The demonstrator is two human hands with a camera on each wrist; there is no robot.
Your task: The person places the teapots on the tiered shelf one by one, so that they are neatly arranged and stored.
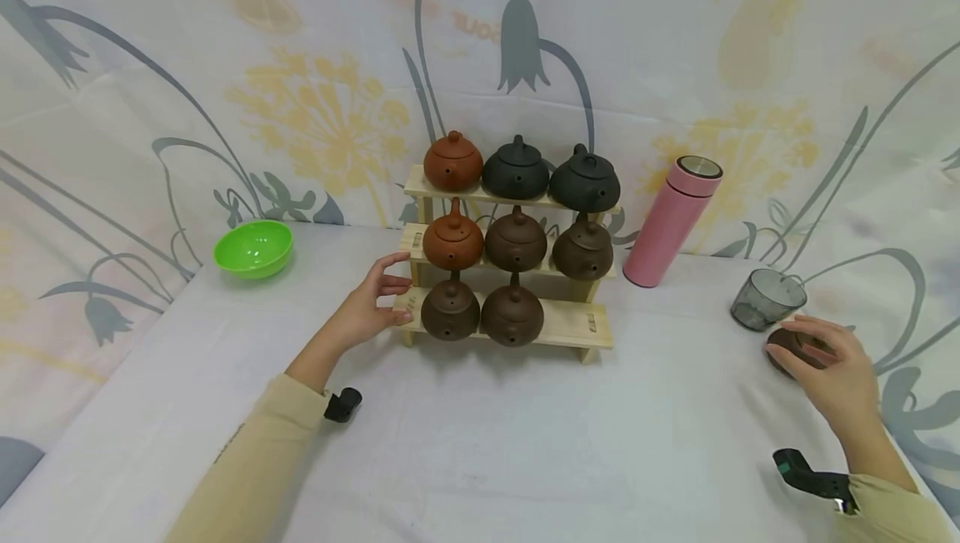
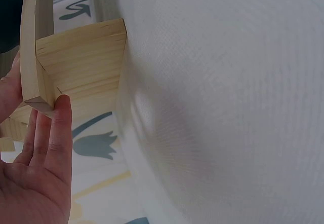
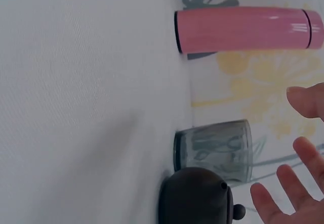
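Note:
A wooden three-tier rack stands mid-table with brown, orange-red and black teapots on its shelves. My left hand holds the left end of the bottom shelf. In the left wrist view, the fingertips touch one face of the shelf board, with the thumb on the opposite side. Far to the right, a dark teapot sits on the table. Spread around and above it, my right hand has its fingers apart; the right wrist view shows a gap between them and the lid knob.
Beside that teapot stands a grey see-through cup. A pink thermos is upright right of the rack. At the back left lies a green bowl. A patterned cloth hangs behind the white table.

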